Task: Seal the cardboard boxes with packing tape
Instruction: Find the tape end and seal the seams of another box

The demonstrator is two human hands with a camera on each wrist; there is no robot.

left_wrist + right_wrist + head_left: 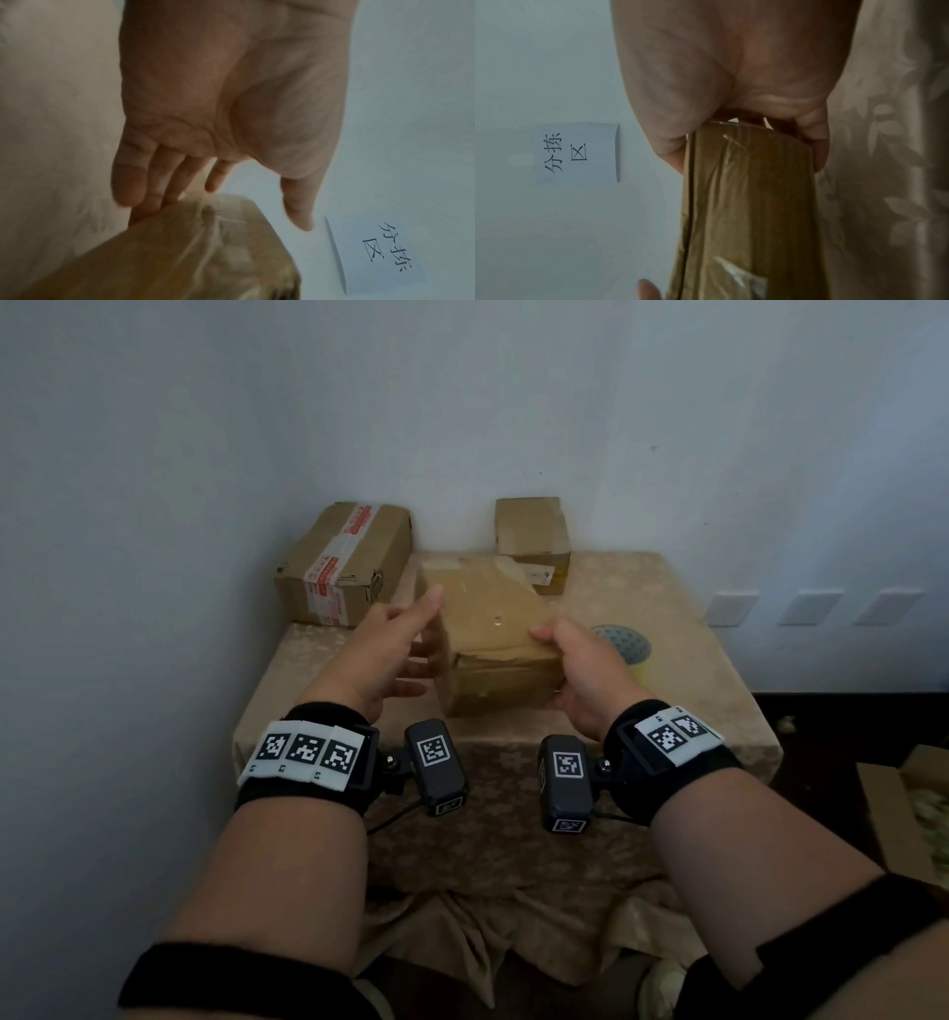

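A worn brown cardboard box [493, 629] with clear tape on it is held tilted above the middle of the table. My left hand [400, 644] lies with straight fingers against the box's left side, thumb raised apart. In the left wrist view the fingers [154, 182] touch the box [180, 253] edge. My right hand [570, 665] grips the near right corner, thumb on top, fingers under. The right wrist view shows that hand [731, 71] pinching the box [752, 203] end.
A box sealed with red-and-white tape [344, 562] sits at the table's back left, and a small box [534, 541] stands at the back. A round grey-and-yellow object [624, 647] lies right of my hand. An open carton [909, 809] sits on the floor at the right. A paper sign [577, 152] hangs on the wall.
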